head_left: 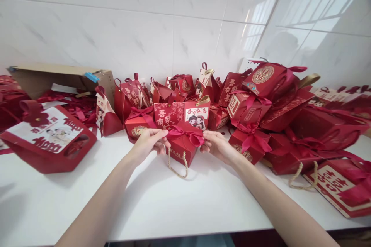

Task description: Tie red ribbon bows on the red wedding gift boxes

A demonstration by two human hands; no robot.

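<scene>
A small red gift box [181, 149] stands on the white table in front of me, with a twisted rope handle [177, 173] hanging down its near side. Across its top lies a dark red ribbon bow [187, 134]. My left hand [151, 141] pinches the bow's left end between thumb and finger. At the opposite side, my right hand [216, 146] has its thumb and fingers closed on the bow's right end. Just behind the box are a red patterned box [169, 112] and a box with a cartoon couple [196, 112].
Many red gift boxes crowd the back and right, including a stacked box with a round gold emblem [263, 75]. A cardboard carton [62, 78] holding ribbons is at the left, behind a large red box [55, 158]. A tiled wall [130, 38] closes off the back.
</scene>
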